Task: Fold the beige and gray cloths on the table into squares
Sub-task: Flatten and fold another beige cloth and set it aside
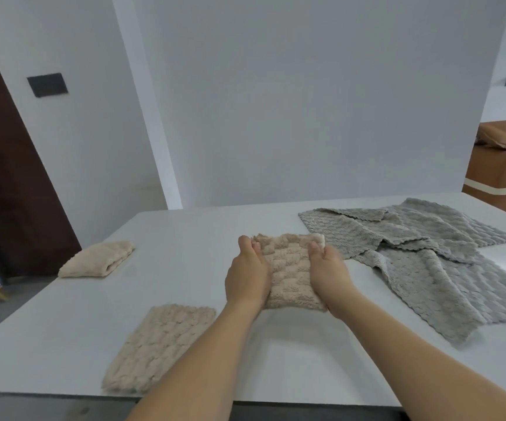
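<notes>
Dark wall plate [47, 84], brown door [8, 183], tan sofa [500, 174] at right.

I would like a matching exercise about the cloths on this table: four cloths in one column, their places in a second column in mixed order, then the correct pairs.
Things
1. beige cloth between the hands
2. folded beige cloth
3. flat beige cloth
4. gray cloths

Places
A. near front edge
B. spread unfolded, right side
C. far left
D. middle

Pairs: 1-D, 2-C, 3-A, 4-B
</notes>
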The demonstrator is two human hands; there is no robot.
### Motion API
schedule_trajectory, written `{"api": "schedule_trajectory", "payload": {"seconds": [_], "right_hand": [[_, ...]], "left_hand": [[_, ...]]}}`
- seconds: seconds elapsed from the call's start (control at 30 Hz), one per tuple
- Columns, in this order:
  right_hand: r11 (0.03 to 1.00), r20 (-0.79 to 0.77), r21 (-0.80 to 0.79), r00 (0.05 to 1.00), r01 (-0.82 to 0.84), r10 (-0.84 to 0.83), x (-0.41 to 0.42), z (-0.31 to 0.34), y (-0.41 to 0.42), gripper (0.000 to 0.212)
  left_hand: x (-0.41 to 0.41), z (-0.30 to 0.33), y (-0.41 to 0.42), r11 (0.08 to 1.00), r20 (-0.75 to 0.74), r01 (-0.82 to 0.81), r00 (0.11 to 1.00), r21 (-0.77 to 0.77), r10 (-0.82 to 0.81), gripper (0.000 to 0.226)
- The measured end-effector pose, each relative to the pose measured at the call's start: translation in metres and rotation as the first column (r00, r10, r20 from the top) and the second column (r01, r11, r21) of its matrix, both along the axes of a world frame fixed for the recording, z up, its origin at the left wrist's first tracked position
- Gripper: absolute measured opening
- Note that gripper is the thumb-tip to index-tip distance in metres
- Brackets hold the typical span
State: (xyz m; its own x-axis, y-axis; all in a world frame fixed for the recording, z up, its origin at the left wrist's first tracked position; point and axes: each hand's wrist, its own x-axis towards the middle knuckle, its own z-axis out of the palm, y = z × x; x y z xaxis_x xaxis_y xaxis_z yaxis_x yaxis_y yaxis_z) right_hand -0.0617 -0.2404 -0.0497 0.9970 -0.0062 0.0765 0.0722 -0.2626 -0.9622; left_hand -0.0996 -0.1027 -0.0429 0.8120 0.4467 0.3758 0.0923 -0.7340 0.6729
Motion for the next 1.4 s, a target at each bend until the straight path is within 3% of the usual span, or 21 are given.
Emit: {"api": "schedule_trajectory", "payload": {"seconds": [0.1,0.3,0.6,0.93,1.13,1.4], "right_hand": [[1.0,0.077,-0.022,0.997,0.001,0.001,-0.004,0.006,0.017,0.034],[0.997,0.075,-0.057,0.996,-0.05,0.054,0.045,0.001,0.075,0.035],[0.948,0.062,-0.315,0.995,-0.055,0.079,0.214,-0.025,0.202,0.034],[0.847,0.128,-0.528,0.98,-0.063,0.152,0.36,-0.014,0.317,0.019],[0.715,0.138,-0.699,0.977,-0.02,0.162,0.407,-0.054,0.334,0.025],[0.696,0.101,-0.717,0.992,0.021,0.075,0.415,-0.066,0.338,0.029]], "left_hand": [[-0.001,0.011,0.019,1.0,-0.001,0.0,1.0,-0.014,0.0,0.019],[0.042,0.015,0.078,0.996,-0.035,-0.058,0.998,0.061,0.061,0.02],[0.213,-0.024,0.202,0.973,-0.136,-0.174,0.971,0.153,0.195,0.023],[0.361,-0.015,0.313,0.952,-0.222,-0.201,0.942,0.229,0.252,0.023],[0.402,-0.054,0.33,0.919,-0.272,-0.223,0.909,0.324,0.316,0.017],[0.413,-0.066,0.332,0.874,-0.241,-0.266,0.891,0.407,0.384,0.013]]}}
